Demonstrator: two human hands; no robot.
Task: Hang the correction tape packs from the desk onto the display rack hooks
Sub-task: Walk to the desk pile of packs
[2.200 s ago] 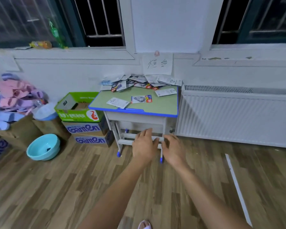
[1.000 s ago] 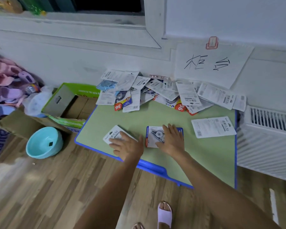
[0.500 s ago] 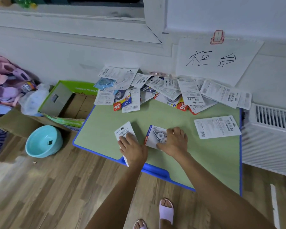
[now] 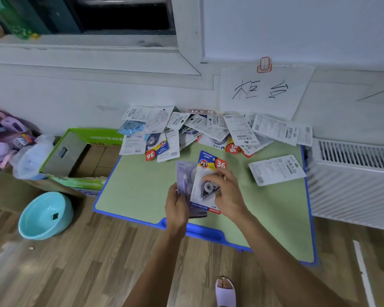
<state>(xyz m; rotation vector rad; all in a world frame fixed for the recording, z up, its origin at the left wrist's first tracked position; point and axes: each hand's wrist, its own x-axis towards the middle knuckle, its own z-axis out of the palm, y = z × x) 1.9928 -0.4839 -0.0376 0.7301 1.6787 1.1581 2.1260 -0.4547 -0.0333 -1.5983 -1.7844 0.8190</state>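
Green desk top with a blue rim (image 4: 142,185) stands against a white wall; a heap of carded correction tape packs (image 4: 208,131) lies at its twelve o'clock edge. Above the middle, the left hand (image 4: 175,207) grips a pale violet pack (image 4: 184,178), and the right hand (image 4: 227,196) pinches a blue-topped pack (image 4: 205,173) at three o'clock of it.

wood floor (image 4: 80,269) | white wall (image 4: 297,29) | radiator (image 4: 353,180) | dark window (image 4: 124,14)
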